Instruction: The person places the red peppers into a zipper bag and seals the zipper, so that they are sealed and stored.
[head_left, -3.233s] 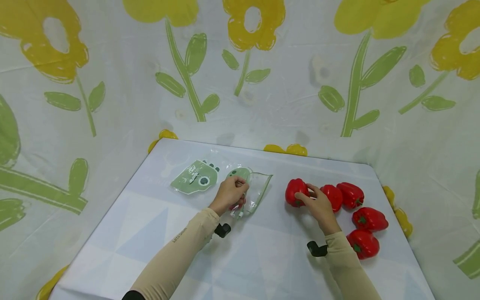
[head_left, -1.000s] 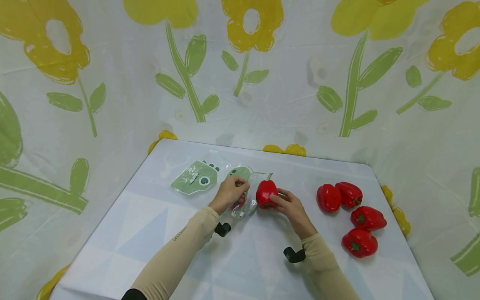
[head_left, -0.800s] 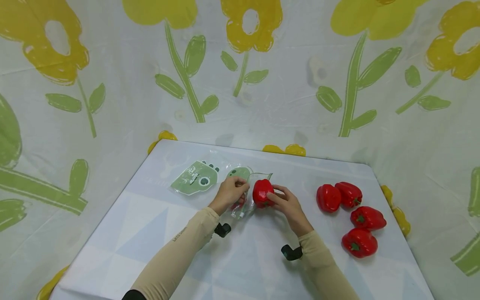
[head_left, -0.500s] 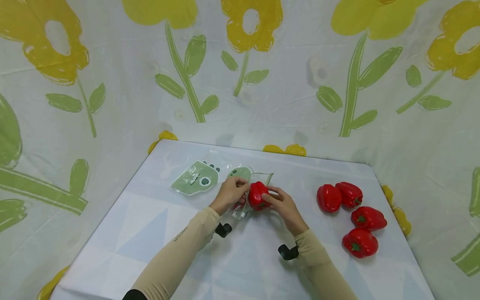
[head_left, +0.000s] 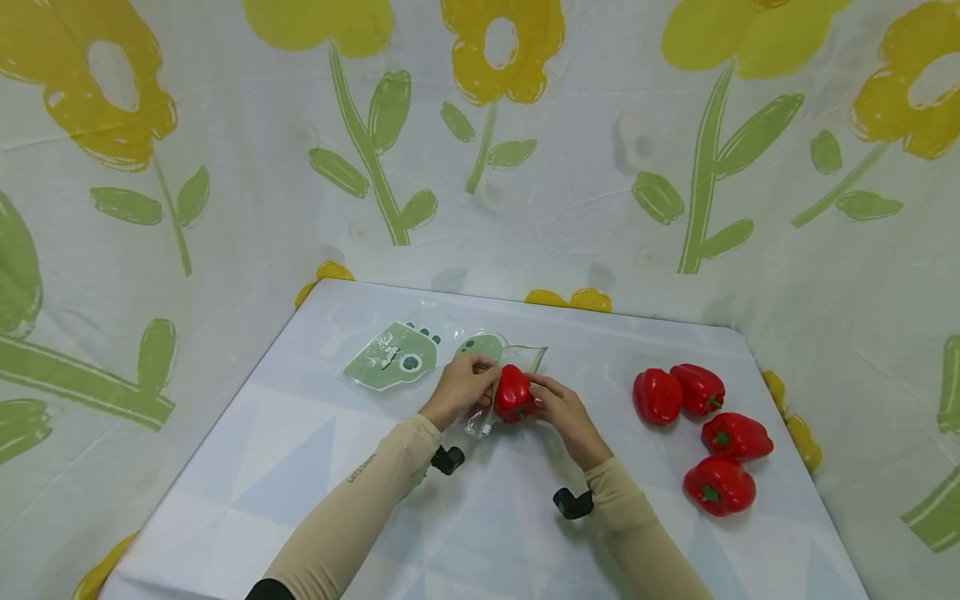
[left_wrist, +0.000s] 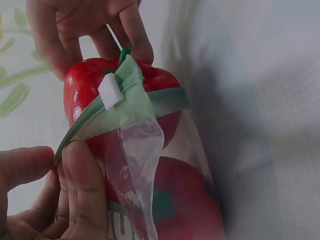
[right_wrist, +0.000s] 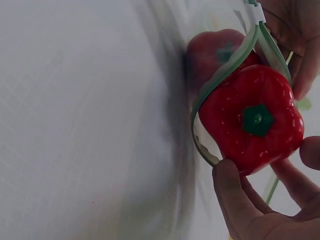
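Note:
My left hand (head_left: 461, 390) pinches the green edge of a clear zip bag (left_wrist: 165, 102) between thumb and fingers. A red bell pepper (head_left: 513, 392) sits partly in the bag's open mouth, its green stem facing outward. My right hand (head_left: 564, 414) holds this pepper from its stem side, fingers spread around it. In the right wrist view one fingertip (right_wrist: 227, 172) is right at the bag's rim. Deeper in the bag lies another red pepper (left_wrist: 187, 200), seen through the plastic. A white slider (right_wrist: 257, 13) sits at one end of the zip.
Several loose red bell peppers (head_left: 718, 486) lie at the right of the table (head_left: 300, 492). Left of my hands lies another clear bag (head_left: 390, 357) with a green cartoon face. A flower-patterned curtain (head_left: 562, 208) rises behind the table.
My right hand has carried a pepper leftward from beside the loose ones to the bag and into its mouth. The pepper has turned stem outward. My left hand has stayed at the bag's edge.

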